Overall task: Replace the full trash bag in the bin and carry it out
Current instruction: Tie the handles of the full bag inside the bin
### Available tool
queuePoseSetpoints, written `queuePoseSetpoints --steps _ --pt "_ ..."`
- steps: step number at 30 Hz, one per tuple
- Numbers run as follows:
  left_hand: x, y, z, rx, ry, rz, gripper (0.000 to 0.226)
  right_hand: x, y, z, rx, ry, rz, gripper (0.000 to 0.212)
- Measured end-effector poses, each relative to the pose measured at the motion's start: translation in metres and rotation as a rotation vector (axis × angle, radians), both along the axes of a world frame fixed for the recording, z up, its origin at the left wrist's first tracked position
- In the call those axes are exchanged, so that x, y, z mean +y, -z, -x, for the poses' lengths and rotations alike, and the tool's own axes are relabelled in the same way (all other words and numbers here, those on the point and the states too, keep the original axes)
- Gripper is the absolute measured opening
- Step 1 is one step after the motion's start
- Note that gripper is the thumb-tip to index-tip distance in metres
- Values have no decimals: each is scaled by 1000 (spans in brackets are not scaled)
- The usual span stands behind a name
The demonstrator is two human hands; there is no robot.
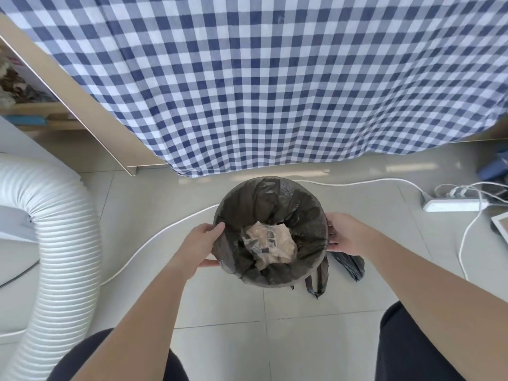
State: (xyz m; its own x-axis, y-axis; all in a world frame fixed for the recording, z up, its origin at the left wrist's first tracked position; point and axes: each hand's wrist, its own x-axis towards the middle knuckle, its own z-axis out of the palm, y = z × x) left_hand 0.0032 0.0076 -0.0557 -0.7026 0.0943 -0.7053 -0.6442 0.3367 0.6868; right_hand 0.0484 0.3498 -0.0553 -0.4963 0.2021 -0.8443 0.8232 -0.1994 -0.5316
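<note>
A: Where's the bin (270, 281)?
B: Floor, dead centre, black trash bag (264, 204) lining it, crumpled waste inside.
A: Hands?
B: Left hand (199, 244) clamps the rim at 9 o'clock, right hand (343, 233) at 3. Both closed on the bag edge, equally near.
A: Loose handles?
B: Hanging at 5 o'clock, nearer the right.

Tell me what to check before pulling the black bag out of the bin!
1. Both hands at the rim: left hand and right hand sit on opposite sides of the bin. Ok.
2. Grip on the black bag: fingers touch the rim, bag not gathered. Not ok.
3. Trash sits low inside the bag. Ok.
4. White cord lies on the floor beside the bin, could snag. Not ok.
5. Loose bag handles hang outside the rim, free to grab. Ok.
6. Holes in the bag: cannot tell.
</note>
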Motion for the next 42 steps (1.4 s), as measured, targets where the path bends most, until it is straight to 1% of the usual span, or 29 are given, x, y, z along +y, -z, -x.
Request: queuePoseSetpoints --steps 2,5,8,11,13,16,20,25,27,29,33,36,39,42 --pt "2 0 1 28 -63 23 40 3 -3 0 12 27 -2 10" --pt "7 -2 6 91 -124 29 31 4 -5 1 64 111 -8 17" --pt "12 -2 10 153 -150 75 27 3 -10 2 122 147 -37 19" --pt "13 -5 14 243 -220 140 27 6 -18 4 164 135 -73 20" --pt "16 -12 17 282 -223 127 29 9 -23 6 185 83 -92 19" --pt "25 -23 18 279 -184 83 29 12 -29 9 201 -26 -142 20" --pt "27 -34 19 255 -140 2 10 11 -36 11 253 -97 -227 17" --pt "23 -45 19 184 -44 -107 11 4 -51 10 338 -26 -135 16" --pt "22 -47 19 168 -19 -125 12 2 -59 9 365 -40 -79 16" --pt "22 -48 19 169 17 -120 13 -1 -64 9 373 -119 -45 20" --pt "26 -53 18 223 66 -100 20 -8 -79 7 406 -354 -4 31" --pt "26 -53 19 258 55 -86 22 -9 -94 6 437 -526 19 30" --pt "22 -48 24 349 -14 -12 22 -2 -105 7 431 -608 46 24" --pt "18 -44 28 387 -12 84 17 5 -110 10 380 -594 -64 20"
